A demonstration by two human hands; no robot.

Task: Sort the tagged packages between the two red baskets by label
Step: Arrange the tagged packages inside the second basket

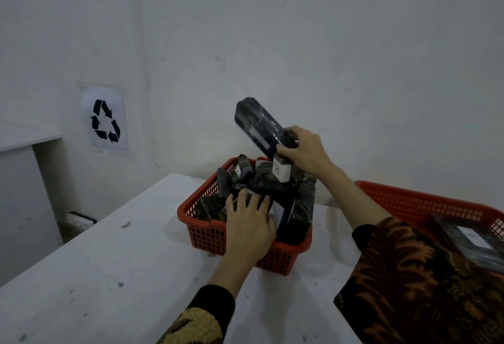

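A small red basket (207, 237) stands on the white table, packed with several black wrapped packages (259, 180). My right hand (305, 152) is shut on a long black package (259, 125), held tilted above the basket's far side; a white tag (281, 170) with a handwritten mark hangs below the hand. My left hand (249, 223) rests fingers-down on the packages at the basket's near side, touching them; whether it grips one is unclear. A second red basket (425, 201) at the right holds a dark package with a white label (469, 237), partly hidden by my sleeve.
The white table (109, 275) runs left and toward me, with scuff marks. A wall with a recycling sign (105, 121) stands right behind the baskets. A white ledge (24, 136) juts at far left, with a small white and black object (80, 219) on the floor below.
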